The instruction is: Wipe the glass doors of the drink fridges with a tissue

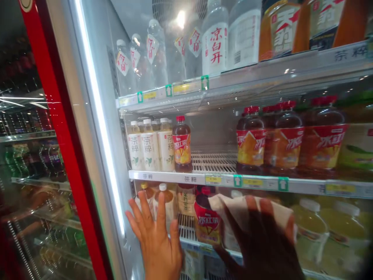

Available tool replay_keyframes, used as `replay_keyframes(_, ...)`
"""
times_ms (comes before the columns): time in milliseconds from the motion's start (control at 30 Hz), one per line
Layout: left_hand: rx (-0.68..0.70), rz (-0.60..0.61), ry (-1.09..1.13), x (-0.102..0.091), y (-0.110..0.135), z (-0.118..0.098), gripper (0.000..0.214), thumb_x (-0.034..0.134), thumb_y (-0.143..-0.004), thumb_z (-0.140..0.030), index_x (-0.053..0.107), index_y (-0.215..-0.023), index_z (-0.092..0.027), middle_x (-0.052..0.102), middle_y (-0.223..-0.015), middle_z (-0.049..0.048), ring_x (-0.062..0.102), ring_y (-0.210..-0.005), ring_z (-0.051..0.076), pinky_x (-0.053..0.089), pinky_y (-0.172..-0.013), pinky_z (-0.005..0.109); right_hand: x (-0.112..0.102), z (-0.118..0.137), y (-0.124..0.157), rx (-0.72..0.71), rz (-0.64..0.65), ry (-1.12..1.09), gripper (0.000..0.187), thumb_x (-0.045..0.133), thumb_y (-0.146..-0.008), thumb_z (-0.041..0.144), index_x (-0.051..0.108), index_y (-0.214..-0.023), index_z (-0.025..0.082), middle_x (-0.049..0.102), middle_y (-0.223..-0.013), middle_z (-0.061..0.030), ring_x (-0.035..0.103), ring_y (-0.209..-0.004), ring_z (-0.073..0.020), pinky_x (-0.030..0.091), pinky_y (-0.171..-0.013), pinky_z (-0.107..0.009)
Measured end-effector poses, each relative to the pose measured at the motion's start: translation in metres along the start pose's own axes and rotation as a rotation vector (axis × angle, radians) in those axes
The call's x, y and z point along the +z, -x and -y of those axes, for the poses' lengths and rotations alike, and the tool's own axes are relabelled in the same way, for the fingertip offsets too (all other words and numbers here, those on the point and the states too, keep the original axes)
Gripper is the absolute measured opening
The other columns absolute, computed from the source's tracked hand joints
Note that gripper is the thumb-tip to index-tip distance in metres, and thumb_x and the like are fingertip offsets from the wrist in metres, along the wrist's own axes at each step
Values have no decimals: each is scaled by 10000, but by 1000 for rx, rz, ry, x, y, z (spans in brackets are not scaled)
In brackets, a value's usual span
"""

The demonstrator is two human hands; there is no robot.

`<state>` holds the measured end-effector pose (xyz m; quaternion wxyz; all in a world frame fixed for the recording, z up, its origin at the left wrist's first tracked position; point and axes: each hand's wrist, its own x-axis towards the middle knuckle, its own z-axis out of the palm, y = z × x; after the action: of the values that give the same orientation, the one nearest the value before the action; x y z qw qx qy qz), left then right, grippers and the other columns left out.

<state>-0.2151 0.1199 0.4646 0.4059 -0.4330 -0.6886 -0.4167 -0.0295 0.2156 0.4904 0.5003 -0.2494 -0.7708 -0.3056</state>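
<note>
My left hand (155, 237) is open, fingers spread, and lies flat against the glass front of a drinks cooler (96, 116), near its white lit frame. My right hand (262, 241) presses a pale cloth (241, 208) against the same glass further right, with the cloth folded over and under its fingers. Behind the glass near both hands stand a red-labelled iced tea bottle (206, 221) and small white-capped bottles (163, 202).
Behind the glass, wire shelves carry white tea bottles (150, 147), dark red-capped iced tea bottles (252, 140), clear water bottles (215, 37) on top and yellow-green bottles (311, 225) lower right. A red-framed cooler door (62, 128) stands at the left.
</note>
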Motion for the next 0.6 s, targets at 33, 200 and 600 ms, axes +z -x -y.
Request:
replay_keyframes(33, 16, 2, -1, 1, -4, 9, 814, 503, -976, -177, 96, -1647, -393, -61, -1762, 45, -96, -1616, 357, 23, -1258, 743, 4, 12, -6, -2, 1, 13, 799, 508, -999, 389, 131, -1679, 202, 461, -1558, -249, 372, -1469, -535, 375, -1063, -810)
replay_keyframes(200, 90, 6, 52, 3, -25, 42, 860, 533, -969, -194, 49, -1639, -433, -95, -1756, 12, -109, -1608, 381, 4, -1238, 779, 17, 58, -66, 45, -30, 85, 851, 444, -1008, 539, 129, -1670, 105, 354, -1609, -310, 248, -1511, -571, 310, -1080, -836)
replay_keyframes(600, 307, -21, 121, -19, -83, 97, 807, 482, -987, -261, 40, -1646, -407, -184, -1740, -31, -206, -1584, 367, -88, -1232, 741, 31, 102, -115, 90, -44, 159, 801, 372, -1035, 588, 153, -1670, 151, 185, -1702, -249, 67, -1593, -451, 172, -1212, -765)
